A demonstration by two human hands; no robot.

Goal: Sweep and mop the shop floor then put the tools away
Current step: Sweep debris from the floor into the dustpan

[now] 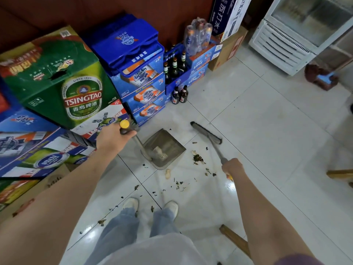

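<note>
Currently sweeping: step one of the task, mopping and stowing not yet begun. Gripping the yellow-capped dustpan handle (128, 131) with the left hand (112, 137), fingers curled round it, left of frame centre. Holding the dustpan (164, 148) on the floor (257, 131) at frame centre, mouth facing lower right, pale scraps already lying inside. Gripping the broom shaft (217, 151) with the right hand (232, 167), fingers wrapped round it, just right of centre. Setting the broom head (206, 132) down above and right of the dustpan, near it but apart. Noting leafy debris (198, 158) just beside the dustpan's mouth, more scattered toward the shoes (150, 206) at lower centre, and a pale scrap (168, 174) below the pan. Noting stacked beer cartons (80, 96) at upper left and loose bottles (179, 95) standing close by. Judging next move: drawing the nearest debris across into the pan, then gathering the trail by the shoes; keeping the pan's lip flat to the floor, avoiding the bottles.
</note>
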